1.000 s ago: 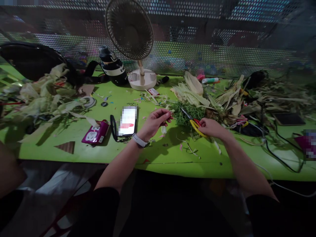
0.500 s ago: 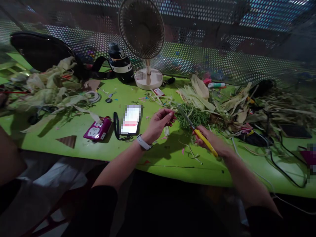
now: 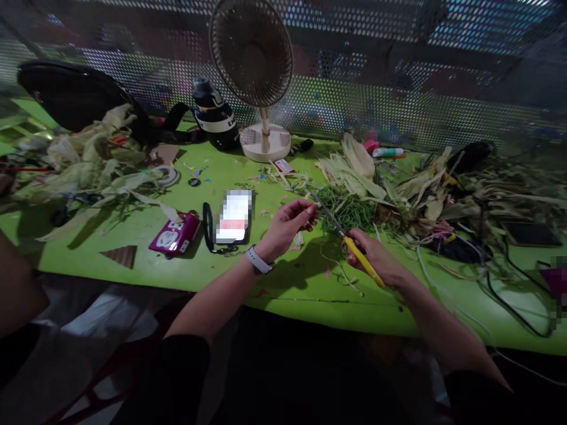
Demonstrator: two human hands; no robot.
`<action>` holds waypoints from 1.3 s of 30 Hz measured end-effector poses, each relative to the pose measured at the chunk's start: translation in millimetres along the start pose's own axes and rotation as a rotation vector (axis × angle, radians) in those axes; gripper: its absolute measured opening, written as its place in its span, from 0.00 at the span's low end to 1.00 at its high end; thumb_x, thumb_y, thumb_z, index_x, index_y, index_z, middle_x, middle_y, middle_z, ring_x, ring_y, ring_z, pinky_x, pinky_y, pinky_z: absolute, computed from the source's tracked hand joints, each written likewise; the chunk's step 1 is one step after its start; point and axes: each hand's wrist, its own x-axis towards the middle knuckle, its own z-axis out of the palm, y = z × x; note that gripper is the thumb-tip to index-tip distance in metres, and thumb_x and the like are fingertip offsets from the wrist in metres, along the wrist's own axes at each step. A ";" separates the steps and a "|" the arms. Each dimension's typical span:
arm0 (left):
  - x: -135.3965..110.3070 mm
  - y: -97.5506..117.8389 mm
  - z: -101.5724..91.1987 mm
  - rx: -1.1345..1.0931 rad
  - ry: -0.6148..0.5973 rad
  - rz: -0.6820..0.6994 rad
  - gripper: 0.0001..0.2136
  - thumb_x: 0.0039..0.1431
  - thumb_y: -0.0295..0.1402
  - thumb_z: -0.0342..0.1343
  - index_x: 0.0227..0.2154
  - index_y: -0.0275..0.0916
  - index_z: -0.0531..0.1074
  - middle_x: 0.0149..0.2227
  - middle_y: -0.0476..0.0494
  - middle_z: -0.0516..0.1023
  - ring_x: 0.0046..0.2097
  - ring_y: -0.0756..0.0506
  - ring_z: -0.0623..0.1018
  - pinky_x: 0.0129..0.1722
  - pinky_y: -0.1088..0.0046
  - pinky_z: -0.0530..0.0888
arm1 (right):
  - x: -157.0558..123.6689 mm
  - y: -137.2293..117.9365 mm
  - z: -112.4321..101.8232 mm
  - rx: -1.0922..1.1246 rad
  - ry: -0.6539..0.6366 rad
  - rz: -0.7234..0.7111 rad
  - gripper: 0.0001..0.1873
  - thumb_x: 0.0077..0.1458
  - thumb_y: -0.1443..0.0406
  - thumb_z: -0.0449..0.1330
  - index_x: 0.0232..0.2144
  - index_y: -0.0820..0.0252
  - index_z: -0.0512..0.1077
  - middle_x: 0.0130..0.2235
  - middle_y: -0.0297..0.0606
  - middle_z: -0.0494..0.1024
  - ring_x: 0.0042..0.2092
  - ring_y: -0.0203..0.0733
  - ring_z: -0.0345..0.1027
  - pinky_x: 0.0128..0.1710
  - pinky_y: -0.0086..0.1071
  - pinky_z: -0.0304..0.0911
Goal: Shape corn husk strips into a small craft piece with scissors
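My right hand (image 3: 372,254) is closed around the yellow handle of a pair of scissors (image 3: 361,260), whose long metal blades point up and to the left. The tip of the blades is close to my left hand (image 3: 295,223), which is closed in a pinch with thumb and forefinger together. A small pale bit shows at those fingertips, too small to name. Just behind both hands lies a heap of thin green strands (image 3: 348,208). Pale dried corn husks (image 3: 357,162) rest behind that heap.
On the green table (image 3: 283,289) are a lit phone (image 3: 234,215), a purple packet (image 3: 175,233), a tape roll (image 3: 168,175), a white fan (image 3: 266,144) and a black bottle (image 3: 217,121). More husks (image 3: 95,147) lie left. Cables (image 3: 516,304) run along the right. Another person's arm (image 3: 18,283) shows at left.
My left hand has moved slightly right and down, nearer the blades. The scissors in my right hand have shifted a little left, and their tip is now closer to my left fingertips.
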 end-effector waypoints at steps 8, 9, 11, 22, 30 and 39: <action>-0.4 -0.8 -0.4 -0.006 0.000 -0.018 0.12 0.51 0.39 0.67 0.32 0.37 0.73 0.28 0.51 0.76 0.27 0.56 0.72 0.27 0.80 0.69 | -0.3 -2.7 -1.1 -0.025 0.016 0.004 0.22 0.50 0.46 0.59 0.32 0.53 0.57 0.26 0.29 0.67 0.26 0.37 0.58 0.27 0.31 0.55; -0.4 -0.7 -0.3 -0.004 -0.001 -0.021 0.13 0.50 0.39 0.67 0.32 0.37 0.73 0.28 0.51 0.76 0.27 0.56 0.72 0.27 0.80 0.69 | 0.0 -1.8 -0.9 -0.020 0.016 0.004 0.22 0.50 0.46 0.59 0.32 0.53 0.57 0.26 0.29 0.67 0.26 0.37 0.59 0.27 0.31 0.55; -0.7 -0.3 0.1 -0.001 -0.004 -0.022 0.13 0.50 0.40 0.67 0.32 0.37 0.73 0.28 0.51 0.76 0.26 0.56 0.72 0.26 0.80 0.69 | 0.4 0.6 0.3 -0.011 0.025 0.001 0.22 0.50 0.46 0.59 0.31 0.53 0.57 0.25 0.29 0.67 0.26 0.37 0.59 0.26 0.31 0.56; 1.5 3.4 -2.0 0.034 0.022 0.013 0.12 0.49 0.39 0.68 0.31 0.37 0.74 0.28 0.50 0.77 0.28 0.56 0.73 0.28 0.80 0.70 | 13.5 20.1 -1.0 0.004 0.317 0.094 0.26 0.51 0.39 0.54 0.27 0.53 0.60 0.24 0.32 0.73 0.23 0.38 0.62 0.24 0.30 0.54; 13.7 23.2 -21.8 0.105 0.187 0.162 0.09 0.52 0.38 0.66 0.32 0.38 0.76 0.29 0.49 0.79 0.28 0.55 0.75 0.24 0.80 0.67 | 29.2 40.5 -20.5 -0.662 0.354 0.328 0.23 0.54 0.44 0.55 0.30 0.58 0.72 0.29 0.43 0.77 0.32 0.48 0.71 0.27 0.33 0.54; -8.9 35.9 -6.6 0.363 -0.119 -0.008 0.09 0.56 0.35 0.63 0.30 0.34 0.74 0.25 0.49 0.77 0.24 0.56 0.72 0.27 0.79 0.70 | 29.2 -9.5 -10.8 -0.339 0.475 -0.411 0.17 0.63 0.55 0.53 0.45 0.61 0.72 0.39 0.44 0.80 0.37 0.43 0.73 0.37 0.34 0.65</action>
